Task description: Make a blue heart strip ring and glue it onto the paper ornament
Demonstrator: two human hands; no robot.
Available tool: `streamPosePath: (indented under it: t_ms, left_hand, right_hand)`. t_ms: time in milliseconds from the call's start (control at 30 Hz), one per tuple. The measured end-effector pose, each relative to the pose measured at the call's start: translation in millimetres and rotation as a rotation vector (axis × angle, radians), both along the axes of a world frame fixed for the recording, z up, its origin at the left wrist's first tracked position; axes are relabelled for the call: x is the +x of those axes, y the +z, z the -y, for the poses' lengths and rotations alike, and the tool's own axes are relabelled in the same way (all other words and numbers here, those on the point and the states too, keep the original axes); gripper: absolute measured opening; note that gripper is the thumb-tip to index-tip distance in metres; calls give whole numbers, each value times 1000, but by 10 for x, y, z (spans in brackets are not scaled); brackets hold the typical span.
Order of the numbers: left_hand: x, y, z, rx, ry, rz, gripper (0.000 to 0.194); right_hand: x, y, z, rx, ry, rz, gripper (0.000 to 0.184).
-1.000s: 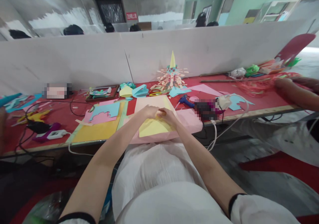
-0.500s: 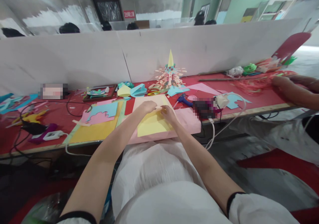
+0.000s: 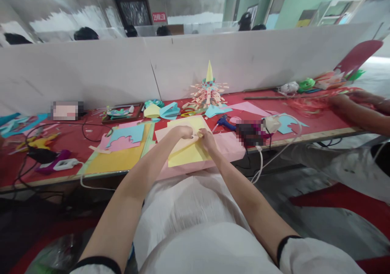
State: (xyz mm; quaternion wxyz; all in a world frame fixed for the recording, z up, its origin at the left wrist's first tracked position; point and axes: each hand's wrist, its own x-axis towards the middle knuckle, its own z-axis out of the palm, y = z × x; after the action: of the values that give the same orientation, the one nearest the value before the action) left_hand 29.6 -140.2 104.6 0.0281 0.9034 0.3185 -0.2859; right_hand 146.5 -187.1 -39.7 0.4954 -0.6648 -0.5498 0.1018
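In front of me, my left hand point(image 3: 185, 132) is closed on a pale peach paper sheet point(image 3: 164, 136), which lies askew over yellow paper point(image 3: 185, 157). My right hand point(image 3: 208, 141), just to the right, is in a pinch with a bit of yellow paper at its fingertips. The two hands are close together, and a narrow gap separates the fingertips. Beneath the sheets lies a larger pink sheet point(image 3: 230, 146) reaching over the table's front edge. Parts of the paper are hidden under both hands.
A paper tree with a yellow cone point(image 3: 209, 73) stands behind the hands. A blue glue gun point(image 3: 226, 123) lies to the right, cut blue paper point(image 3: 129, 135) to the left. Cables point(image 3: 292, 140) hang over the edge. Another person's hand point(image 3: 344, 103) handles red strands at the right.
The peach sheet has turned and shifted left, uncovering more yellow paper behind it. My hands have moved slightly apart. The other person's hand at the right has moved slightly.
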Motion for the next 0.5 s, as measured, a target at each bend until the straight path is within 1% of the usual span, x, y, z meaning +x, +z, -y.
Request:
streamPosePath:
  t_ms: [133,233,300,367,500]
  left_hand:
    - [-31,-10,-73,-85,0,-4,41]
    - [-74,-45,-158,-120,1,8,44]
    - [-105,-77,-216,-132,10,28,46]
    - [-131,-111,-269,-124,45,61,47]
    - [-160,-170,-347,-69,120,111,46]
  right_hand:
    - [2,-7,-6,29,72,-129,40]
    - [-9,4,3,46,60,-226,26]
    - [-20,24,18,38,67,-250,18]
    - [-31,50,37,22,106,-250,15]
    - [-45,83,61,23,155,-210,16]
